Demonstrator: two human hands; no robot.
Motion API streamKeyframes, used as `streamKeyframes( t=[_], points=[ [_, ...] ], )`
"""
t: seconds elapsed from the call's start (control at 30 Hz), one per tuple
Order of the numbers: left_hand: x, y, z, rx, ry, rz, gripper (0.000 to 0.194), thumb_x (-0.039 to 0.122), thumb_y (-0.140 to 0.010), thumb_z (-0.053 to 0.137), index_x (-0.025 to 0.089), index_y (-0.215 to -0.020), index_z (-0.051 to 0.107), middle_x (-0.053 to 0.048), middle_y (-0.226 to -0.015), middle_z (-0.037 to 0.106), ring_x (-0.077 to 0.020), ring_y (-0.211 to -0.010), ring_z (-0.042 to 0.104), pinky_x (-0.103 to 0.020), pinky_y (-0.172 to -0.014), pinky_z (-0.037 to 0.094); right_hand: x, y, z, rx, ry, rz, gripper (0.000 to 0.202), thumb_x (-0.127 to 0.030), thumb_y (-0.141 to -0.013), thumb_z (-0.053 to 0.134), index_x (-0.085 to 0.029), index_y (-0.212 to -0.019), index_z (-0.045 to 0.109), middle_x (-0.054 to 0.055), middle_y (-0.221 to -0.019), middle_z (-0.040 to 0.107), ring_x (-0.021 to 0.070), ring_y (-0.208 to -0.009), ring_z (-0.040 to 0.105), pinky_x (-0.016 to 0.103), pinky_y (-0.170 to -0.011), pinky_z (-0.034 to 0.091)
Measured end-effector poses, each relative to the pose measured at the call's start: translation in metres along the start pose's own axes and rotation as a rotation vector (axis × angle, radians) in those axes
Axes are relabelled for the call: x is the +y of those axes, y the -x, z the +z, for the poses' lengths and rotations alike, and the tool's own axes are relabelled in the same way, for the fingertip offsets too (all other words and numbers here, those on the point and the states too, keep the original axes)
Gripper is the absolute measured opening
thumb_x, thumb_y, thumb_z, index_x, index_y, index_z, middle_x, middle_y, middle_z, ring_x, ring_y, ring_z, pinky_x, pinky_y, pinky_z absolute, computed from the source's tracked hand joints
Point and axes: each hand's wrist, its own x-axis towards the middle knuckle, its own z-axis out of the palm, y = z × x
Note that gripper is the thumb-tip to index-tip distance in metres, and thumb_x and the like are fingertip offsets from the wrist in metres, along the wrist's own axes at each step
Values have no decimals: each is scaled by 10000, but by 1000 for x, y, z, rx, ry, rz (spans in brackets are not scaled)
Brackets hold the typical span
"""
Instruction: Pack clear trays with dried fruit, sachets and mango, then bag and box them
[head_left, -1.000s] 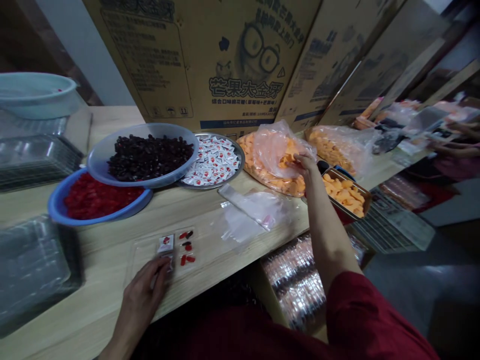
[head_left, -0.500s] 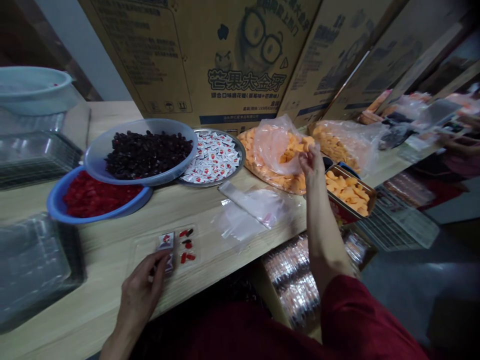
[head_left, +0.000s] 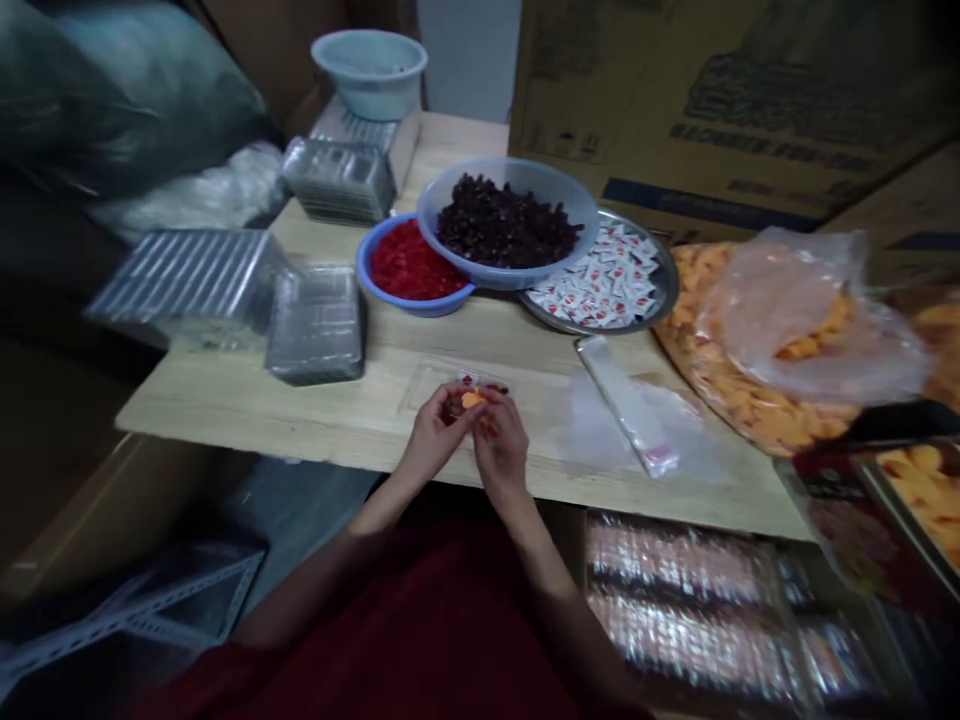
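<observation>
Both hands meet over a clear plastic tray near the front edge of the table. My left hand and my right hand pinch an orange candy piece between their fingertips. Just behind the fingers a small white packet shows in the tray, with red and dark pieces beside it, partly covered by my right hand.
Behind the tray stand a blue bowl of red pieces, a bowl of dark pieces and a metal plate of packets. Clear trays are stacked left. Bagged orange candy and plastic sleeves lie right.
The view has swung left. My right hand has come from the orange candy bag to the tray and meets my left hand there, with an orange piece now between the fingers.
</observation>
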Motion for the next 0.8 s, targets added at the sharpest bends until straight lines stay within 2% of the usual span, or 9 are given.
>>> streamKeyframes(
  t=[0.07,0.13,0.27,0.4,0.53,0.67,0.73,0.8],
  points=[
    [-6,1,-22,14,31,-12,420,471,-812,771,180,-1093,660,-39,-956,718,-147,-815,651,-262,-756,532,1,5,16,-103,27,-44,202,-195,-920,588,-254,-1105,642,96,-1303,645,226,-1272,594,464,-1109,475],
    [-10,-2,-43,13,45,-11,409,454,-845,738,179,-1139,661,-64,-1048,726,-166,-890,669,-283,-811,540,4,3,21,-166,-19,-33,313,-188,-896,612,-263,-1199,621,91,-1341,627,225,-1298,581,456,-1118,474],
    [-16,-26,-71,101,-167,91,394,392,-877,696,187,-1209,641,-68,-1079,724,-188,-915,678,-314,-830,544,12,-9,15,-82,-137,74,359,-239,-928,595,-256,-1286,604,101,-1351,617,230,-1298,581,437,-1082,505],
    [-22,-52,-74,162,-492,231,278,311,-913,630,191,-1164,633,-71,-1092,708,-197,-899,667,-344,-850,540,16,-13,5,-12,-140,143,326,-314,-959,592,-239,-1275,626,108,-1322,630,225,-1234,612,431,-1082,501],
    [-23,-54,-64,148,-796,329,201,264,-962,534,178,-1122,621,-105,-1093,676,-236,-967,630,-384,-892,519,19,-6,5,4,-128,147,266,-320,-956,618,-233,-1202,669,105,-1277,656,227,-1249,602,437,-1105,477],
    [-19,-48,-60,193,-1203,298,200,284,-966,517,186,-1081,648,-149,-1102,637,-334,-1093,547,-477,-926,466,20,1,9,-14,-187,183,255,-331,-964,605,-247,-1194,679,110,-1308,640,230,-1263,598,421,-1023,541],
    [-15,-47,-62,204,-1298,261,191,289,-954,531,191,-1051,664,-160,-1114,620,-355,-1100,525,-489,-905,458,18,2,11,-28,-217,186,241,-324,-962,606,-255,-1177,692,105,-1304,641,230,-1261,600,414,-997,558],
    [-12,-46,-67,197,-1302,253,191,282,-945,544,181,-1046,671,-166,-1128,613,-357,-1096,521,-493,-908,455,16,1,11,-39,-236,173,225,-309,-959,611,-260,-1157,706,98,-1289,645,229,-1272,594,422,-1019,550]
  ],
)
